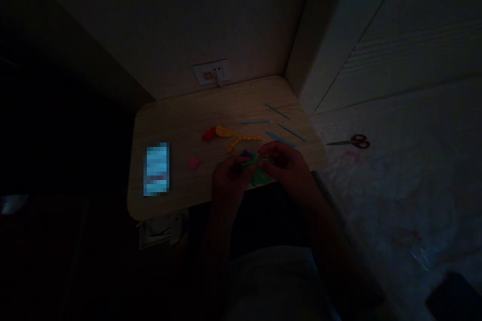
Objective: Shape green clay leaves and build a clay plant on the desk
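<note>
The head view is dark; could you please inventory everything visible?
Rounded wooden table: one, tan, centre.
Lit rectangular screen: one, pale blue, left.
Rounded lump: one, red, centre.
Curved lump: one, orange, beside red.
Beaded strip: one, orange, centre.
Small lump: one, pink, right of screen.
Slim sticks: four, blue, table's right.
Scissors: one, partly red, right.
Wall socket: one, white, behind table.
Boxlike object: one, pale, below table.
Soft pieces: count unclear, green, held.
Dark lump: one, purple, beside green.
Left hand, right hand: two, holding green.

Left hand and right hand hold green clay.
</note>
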`<state>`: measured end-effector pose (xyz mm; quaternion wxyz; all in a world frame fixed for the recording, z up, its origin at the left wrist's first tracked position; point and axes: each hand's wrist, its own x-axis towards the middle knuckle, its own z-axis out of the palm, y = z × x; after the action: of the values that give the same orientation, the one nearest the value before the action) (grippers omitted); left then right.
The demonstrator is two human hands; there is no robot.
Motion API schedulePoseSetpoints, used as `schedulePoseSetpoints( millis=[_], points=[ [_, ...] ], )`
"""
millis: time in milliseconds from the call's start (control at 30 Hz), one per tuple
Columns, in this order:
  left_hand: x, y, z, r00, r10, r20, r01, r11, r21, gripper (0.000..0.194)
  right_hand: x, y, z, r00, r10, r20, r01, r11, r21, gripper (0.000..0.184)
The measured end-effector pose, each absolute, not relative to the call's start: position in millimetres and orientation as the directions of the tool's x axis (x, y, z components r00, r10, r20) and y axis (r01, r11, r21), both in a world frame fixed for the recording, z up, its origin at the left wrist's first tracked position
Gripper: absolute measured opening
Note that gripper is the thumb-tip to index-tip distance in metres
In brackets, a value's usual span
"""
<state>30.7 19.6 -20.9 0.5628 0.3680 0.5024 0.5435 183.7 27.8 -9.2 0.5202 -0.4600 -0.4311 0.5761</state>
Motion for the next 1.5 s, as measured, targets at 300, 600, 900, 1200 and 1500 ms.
schedulePoseSetpoints(
  millis=[300,600,900,1200,1500],
  points=[
    [30.8,20.4,-21.0,-0.13,0.973,-0.189,-0.228,0.156,0.961,0.026,182.4,26.4,-8.7,-0.006,0.996,-0.09,-0.135,-0.09,-0.987,0.029],
    [33.4,18.3,-28.4,-0.167,0.975,-0.15,-0.24,0.107,0.965,0.026,181.6,25.9,-7.0,0.01,0.996,-0.091,-0.121,-0.089,-0.989,0.028],
    [35.1,18.4,-30.6,-0.186,0.971,-0.15,-0.242,0.102,0.965,0.027,180.7,24.5,-4.8,0.031,0.995,-0.096,-0.129,-0.091,-0.987,0.028],
    [33.9,18.2,-29.7,-0.207,0.968,-0.143,-0.19,0.104,0.976,0.028,181.6,24.6,-3.5,0.022,0.995,-0.095,-0.117,-0.092,-0.989,0.038],
    [33.3,21.6,-30.8,-0.214,0.962,-0.171,-0.255,0.113,0.96,0.032,188.4,26.5,2.3,-0.031,0.997,-0.076,-0.062,-0.078,-0.995,0.017]
  ],
)
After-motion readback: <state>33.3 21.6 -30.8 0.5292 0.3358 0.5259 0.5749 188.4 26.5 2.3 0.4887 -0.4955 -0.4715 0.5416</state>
